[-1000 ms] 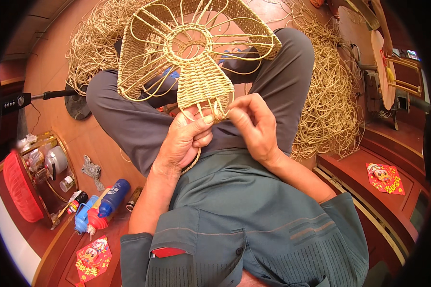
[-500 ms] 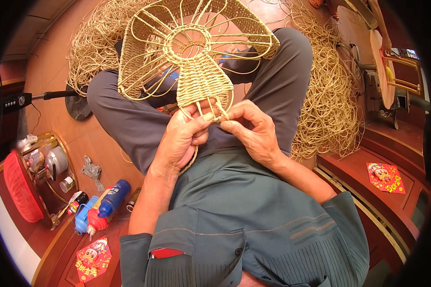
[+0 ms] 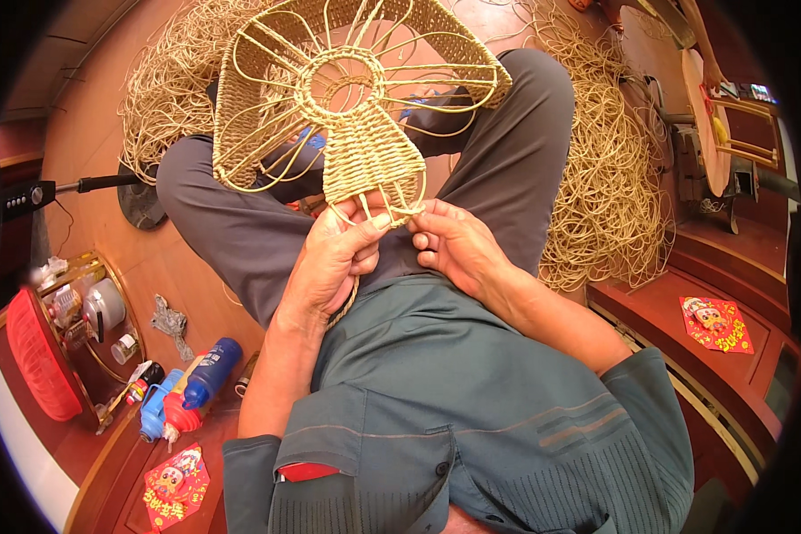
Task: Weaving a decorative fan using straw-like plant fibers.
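A half-woven straw basket (image 3: 369, 160) rests across my knees, with a ring in its middle, cords looping outward and a tightly woven tapered panel on the near side. My left hand (image 3: 340, 258) pinches the panel's near edge between thumb and fingers. A loose rope end hangs below that palm. My right hand (image 3: 454, 238) is closed on a straw cord (image 3: 407, 214) at the panel's near right corner, its thumb and forefinger pressed together. The fingertips of both hands are close to each other. My left fingers are partly hidden behind the weave.
Heaps of loose straw rope (image 3: 610, 178) lie on the floor right and far left. A fan-like stand (image 3: 138, 200) is at left. Blue bottles (image 3: 212, 369), a red lid-like tray (image 3: 37, 356) and a kettle (image 3: 105, 303) stand lower left. Another person's arm (image 3: 699, 40) shows at far right.
My right hand has drawn the cord a little to the right, its fingers curling closer together. The basket has shifted slightly left and my left hand keeps its hold.
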`<state>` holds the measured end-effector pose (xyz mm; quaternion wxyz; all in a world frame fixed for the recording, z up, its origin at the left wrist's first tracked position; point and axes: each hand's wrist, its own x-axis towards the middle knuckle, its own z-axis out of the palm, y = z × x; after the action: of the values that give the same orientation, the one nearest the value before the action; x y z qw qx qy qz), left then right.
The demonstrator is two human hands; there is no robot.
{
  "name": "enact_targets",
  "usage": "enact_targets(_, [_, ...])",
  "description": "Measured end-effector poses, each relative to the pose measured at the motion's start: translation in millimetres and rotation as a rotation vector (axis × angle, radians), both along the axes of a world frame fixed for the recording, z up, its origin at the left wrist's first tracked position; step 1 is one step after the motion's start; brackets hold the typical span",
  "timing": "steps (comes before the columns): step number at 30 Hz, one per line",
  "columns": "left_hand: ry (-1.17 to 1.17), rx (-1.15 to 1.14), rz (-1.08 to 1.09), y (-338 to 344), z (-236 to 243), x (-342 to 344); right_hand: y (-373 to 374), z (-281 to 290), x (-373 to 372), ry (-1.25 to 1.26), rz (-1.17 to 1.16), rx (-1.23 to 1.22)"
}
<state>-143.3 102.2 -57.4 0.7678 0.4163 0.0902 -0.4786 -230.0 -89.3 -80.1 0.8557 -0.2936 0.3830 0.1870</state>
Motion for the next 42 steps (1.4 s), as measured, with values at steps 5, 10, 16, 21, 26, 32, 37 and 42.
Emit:
enact_targets(5, [-0.004, -0.002, 0.001, 2, 7, 1, 7, -10, 10, 0.042, -0.094, -0.050])
enact_targets(10, [0.029, 0.022, -0.045, 3, 3, 3, 6, -33, 30, -0.040, -0.004, -0.008])
enact_targets(16, [0.050, -0.020, 0.066, -6, 3, -8, 6, -53, 47, -0.182, -0.049, -0.105])
enact_targets(21, [0.012, -0.050, 0.120, -6, 4, -8, -4, -19, 40, -0.148, -0.082, -0.056])
enact_targets(26, [0.011, -0.103, 0.108, -3, 0, -7, -10, -5, 14, -0.186, -0.107, -0.175])
enact_targets(32, [0.014, -0.168, 0.067, -1, -6, -4, 0, 19, 8, -0.790, 0.105, -1.277])
enact_targets(37, [-0.002, -0.171, 0.042, -1, -5, -2, 10, 39, 12, -0.744, 0.269, -1.432])
enact_targets(42, [-0.012, -0.143, 0.047, -2, 0, -1, 8, 37, 14, -0.717, 0.274, -1.400])
